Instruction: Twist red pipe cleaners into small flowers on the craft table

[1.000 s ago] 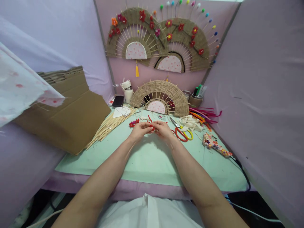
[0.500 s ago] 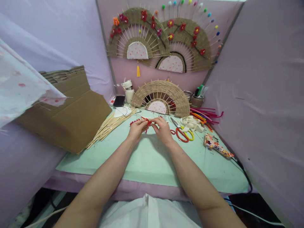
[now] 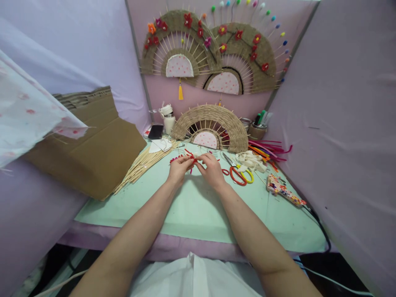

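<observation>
Over the middle of the table, my left hand (image 3: pixel 179 170) and my right hand (image 3: pixel 212 168) meet at the fingertips. Between them they pinch a small red pipe cleaner piece (image 3: pixel 193 158), bent into a shape partly hidden by the fingers. One red end sticks up to the left above my left fingers. Pink pipe cleaner pieces (image 3: pixel 175 159) lie just behind my left hand. To the right of my right hand rest a red pipe cleaner loop (image 3: pixel 225 172) and scissors with red handles (image 3: pixel 238 176), beside yellow-handled ones (image 3: pixel 248 175). A woven twine fan (image 3: pixel 210 117) stands behind my hands.
Bamboo sticks (image 3: pixel 144 163) and a cardboard sheet (image 3: pixel 89 148) are on the left. A phone (image 3: pixel 155 132) and a white bottle (image 3: pixel 168 119) stand behind. On the right lie cream fabric strips (image 3: pixel 252 161), colourful pipe cleaners (image 3: pixel 272 149) and a corded glue gun (image 3: pixel 284 190). Decorated fans (image 3: pixel 260 49) hang at the back.
The red pipe cleaner piece has turned slightly between my fingertips, and its free end points up more. Both hands have stayed in nearly the same place.
</observation>
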{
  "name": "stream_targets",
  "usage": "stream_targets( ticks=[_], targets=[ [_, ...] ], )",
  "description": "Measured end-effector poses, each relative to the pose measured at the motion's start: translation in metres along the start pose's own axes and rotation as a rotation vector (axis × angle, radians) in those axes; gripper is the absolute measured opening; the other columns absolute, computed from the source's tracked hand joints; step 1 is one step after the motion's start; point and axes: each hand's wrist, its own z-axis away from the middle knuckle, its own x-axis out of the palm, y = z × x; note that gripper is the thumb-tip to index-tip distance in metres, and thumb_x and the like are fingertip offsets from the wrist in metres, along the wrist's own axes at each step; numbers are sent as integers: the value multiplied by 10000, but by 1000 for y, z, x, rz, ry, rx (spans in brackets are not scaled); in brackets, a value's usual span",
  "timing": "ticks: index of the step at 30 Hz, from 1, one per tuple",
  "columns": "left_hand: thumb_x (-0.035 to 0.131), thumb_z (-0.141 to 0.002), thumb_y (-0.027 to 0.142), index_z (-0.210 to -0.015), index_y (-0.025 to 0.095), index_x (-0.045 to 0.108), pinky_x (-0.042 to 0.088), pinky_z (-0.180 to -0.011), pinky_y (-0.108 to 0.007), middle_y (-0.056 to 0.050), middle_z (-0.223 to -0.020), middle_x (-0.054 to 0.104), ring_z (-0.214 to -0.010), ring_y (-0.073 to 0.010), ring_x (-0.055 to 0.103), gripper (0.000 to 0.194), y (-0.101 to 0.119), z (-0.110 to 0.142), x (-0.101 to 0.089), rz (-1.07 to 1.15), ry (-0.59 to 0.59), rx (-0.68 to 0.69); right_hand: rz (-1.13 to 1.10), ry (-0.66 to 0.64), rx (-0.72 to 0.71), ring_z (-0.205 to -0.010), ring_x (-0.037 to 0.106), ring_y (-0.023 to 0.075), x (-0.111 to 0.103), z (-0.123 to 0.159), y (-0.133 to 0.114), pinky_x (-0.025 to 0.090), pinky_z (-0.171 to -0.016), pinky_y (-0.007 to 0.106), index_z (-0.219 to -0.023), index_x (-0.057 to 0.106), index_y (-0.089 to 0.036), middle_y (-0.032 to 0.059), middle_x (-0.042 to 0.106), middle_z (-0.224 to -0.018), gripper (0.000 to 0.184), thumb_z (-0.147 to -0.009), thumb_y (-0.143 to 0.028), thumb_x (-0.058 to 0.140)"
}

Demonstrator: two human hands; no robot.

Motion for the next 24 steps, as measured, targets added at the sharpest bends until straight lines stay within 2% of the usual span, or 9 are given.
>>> stream_targets(
  ticks=[11, 15, 19, 24],
  targets=[
    [789, -509, 306, -742, 139, 691, 482, -780, -319, -57, -776, 692, -750, -157, 625, 303, -5, -4, -2, -16, -55, 91, -117, 51, 83, -734, 539, 167, 2, 0, -2, 434, -709, 301, -914, 619, -195, 45, 605, -821, 141, -861, -246, 498],
    [783, -519, 318, -751, 143, 693, 484, -769, -314, -50, -766, 688, -745, -153, 622, 304, -5, -3, -2, -38, -57, 90, -76, 21, 51, -811, 545, 180, 1, 0, -4, 438, -751, 311, -985, 616, -204, 66, 601, -921, 188, -869, -213, 468],
    [786, -512, 311, -753, 139, 691, 482, -789, -321, -45, -774, 685, -740, -145, 619, 311, -6, -2, -1, -32, -53, 87, -18, 11, 23, -863, 541, 203, 0, 1, -3, 435, -784, 335, -937, 636, -212, 74, 599, -899, 183, -880, -242, 464],
    [785, -521, 303, -750, 136, 686, 478, -831, -345, -49, -774, 691, -766, -157, 631, 300, -9, -4, 0, 1, -48, 116, -30, 45, 38, -839, 543, 197, 1, 2, -2, 429, -784, 332, -911, 638, -202, 69, 609, -861, 173, -874, -251, 476]
  ],
)
